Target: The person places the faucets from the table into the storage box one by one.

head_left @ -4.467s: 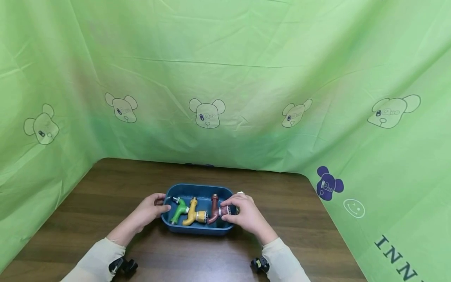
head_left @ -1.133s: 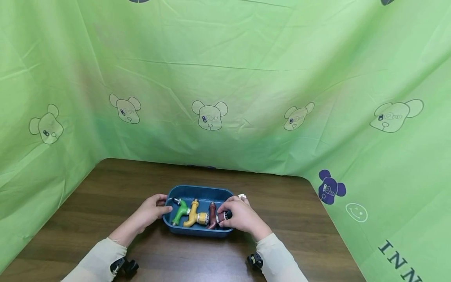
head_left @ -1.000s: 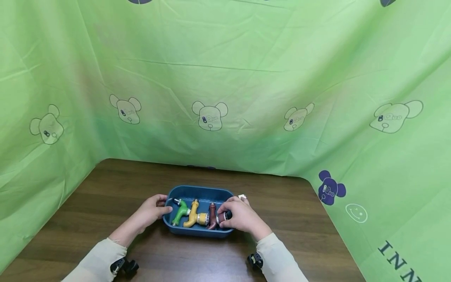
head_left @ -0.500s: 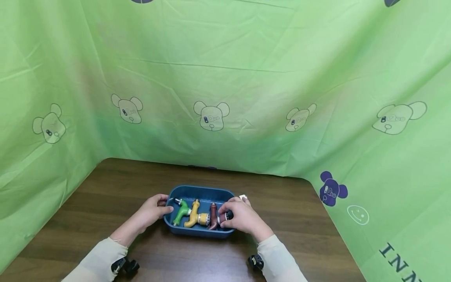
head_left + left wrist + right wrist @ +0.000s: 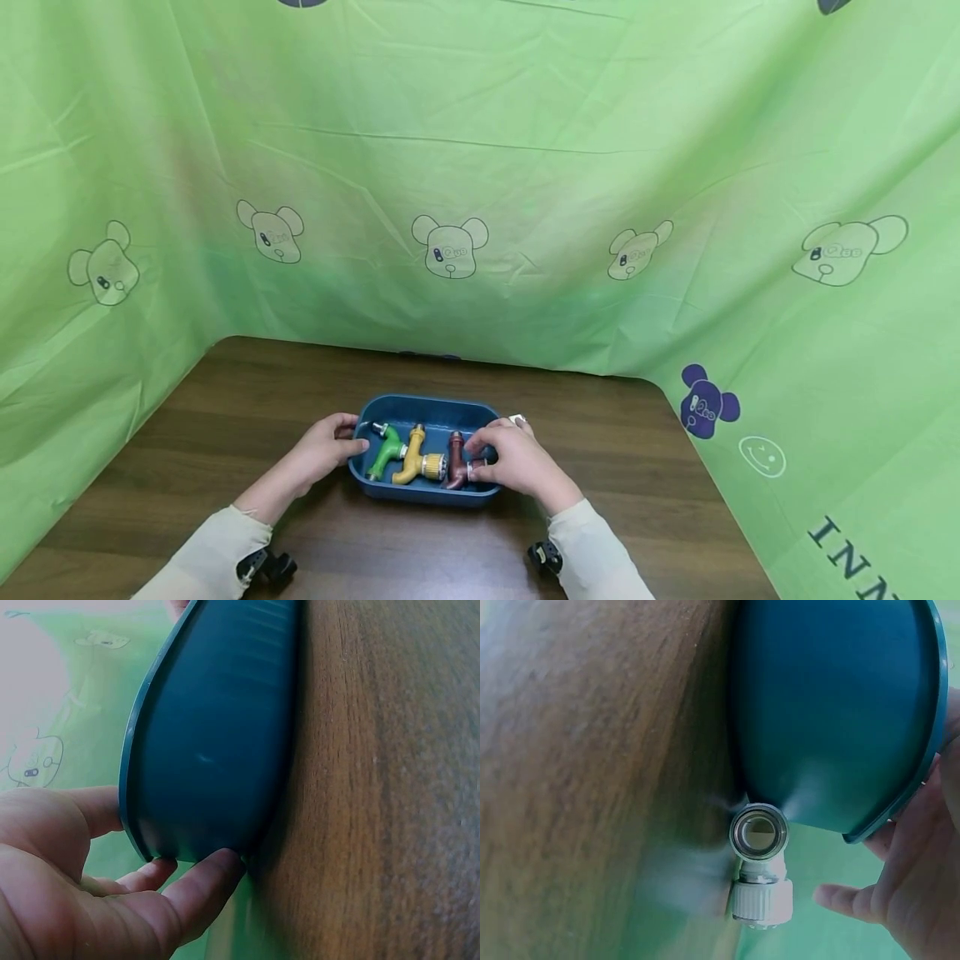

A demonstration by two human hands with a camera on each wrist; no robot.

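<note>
Here a blue tray (image 5: pixel 431 406) is steadied on the dark wooden counter (image 5: pixel 225 400) while a brown tap fitting (image 5: pixel 455 458) is handled at the tray's right end. The left hand (image 5: pixel 318 450) is curled round the tray's left end, thumb over the rim and fingertips (image 5: pixel 202 881) under the wall. The right hand (image 5: pixel 513 457) is closed in a pinch on the ringed end of the brown tap fitting, which lies inside the tray.

The step in hand is judged to be the seating or shifting of that fitting within the tray; the next move would call for a firm pinch and a held tray so nothing slides.

The fitting is seen as a bent, reddish-brown pipe piece with a pale metal collar. To its left in the tray a yellow tap fitting (image 5: pixel 414 454) and a green tap fitting (image 5: pixel 386 451) are laid side by side. Just beyond the tray's right end a small white elbow fitting (image 5: pixel 761 866) is stood on the counter.
</note>
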